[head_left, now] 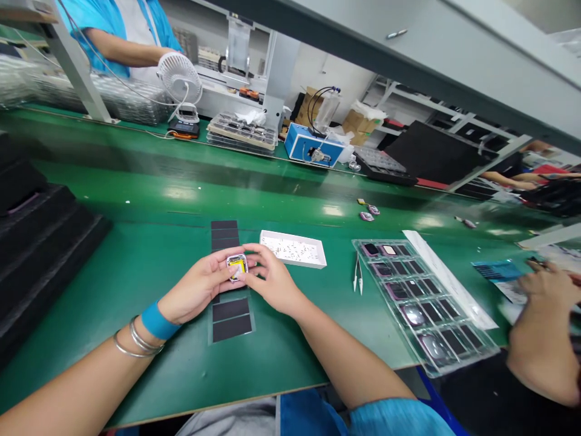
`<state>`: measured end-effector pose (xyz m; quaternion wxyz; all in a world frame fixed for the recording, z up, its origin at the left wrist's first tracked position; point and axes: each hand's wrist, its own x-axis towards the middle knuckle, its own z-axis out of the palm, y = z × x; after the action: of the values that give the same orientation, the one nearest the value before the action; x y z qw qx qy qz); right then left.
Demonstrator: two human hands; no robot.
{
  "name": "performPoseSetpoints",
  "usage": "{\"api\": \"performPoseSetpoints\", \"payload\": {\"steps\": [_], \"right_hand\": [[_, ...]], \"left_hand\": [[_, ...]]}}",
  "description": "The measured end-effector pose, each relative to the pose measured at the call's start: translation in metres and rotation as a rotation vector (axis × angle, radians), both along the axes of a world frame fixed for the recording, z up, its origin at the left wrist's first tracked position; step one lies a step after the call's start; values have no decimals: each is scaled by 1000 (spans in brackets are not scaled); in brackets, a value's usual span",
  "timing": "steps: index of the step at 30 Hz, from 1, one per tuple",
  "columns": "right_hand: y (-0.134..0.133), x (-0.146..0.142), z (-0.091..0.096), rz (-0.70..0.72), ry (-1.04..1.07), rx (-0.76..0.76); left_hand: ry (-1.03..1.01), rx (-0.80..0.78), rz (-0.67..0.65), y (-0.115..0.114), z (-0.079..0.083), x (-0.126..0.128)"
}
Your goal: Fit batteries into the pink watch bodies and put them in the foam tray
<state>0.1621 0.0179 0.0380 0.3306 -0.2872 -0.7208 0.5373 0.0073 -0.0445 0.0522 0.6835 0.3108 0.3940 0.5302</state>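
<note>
Between my two hands is a small square watch case, its inside facing up with a yellow part showing. My left hand grips it from the left, thumb on the near side. From the right, my right hand closes its fingers and thumb on the same case. Beneath the hands lies a clear sheet with black rectangular strips, partly hidden by them. Just beyond my right hand sits a white box holding many tiny parts. White-tipped tweezers rest farther right on the green table.
A clear compartment tray with dark square pieces lies at right, beside a white strip. Black foam blocks stand at left. Small parts lie on the green belt beyond. A co-worker's hand is at far right.
</note>
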Motion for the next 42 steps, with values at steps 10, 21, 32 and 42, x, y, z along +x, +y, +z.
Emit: {"api": "performPoseSetpoints", "payload": {"steps": [10,21,32,42], "right_hand": [[-12,-2,4,53,90,-121],[-2,0,7,149,190,-308],[7,1,1,-219,187,-69],[8,1,-3,-289,167,41]], "left_hand": [[70,59,-21,-2,-1,2],[61,71,-82,1,-2,-5],[-129,-27,-63,0,2,-12],[-122,-21,-80,0,3,-13]]}}
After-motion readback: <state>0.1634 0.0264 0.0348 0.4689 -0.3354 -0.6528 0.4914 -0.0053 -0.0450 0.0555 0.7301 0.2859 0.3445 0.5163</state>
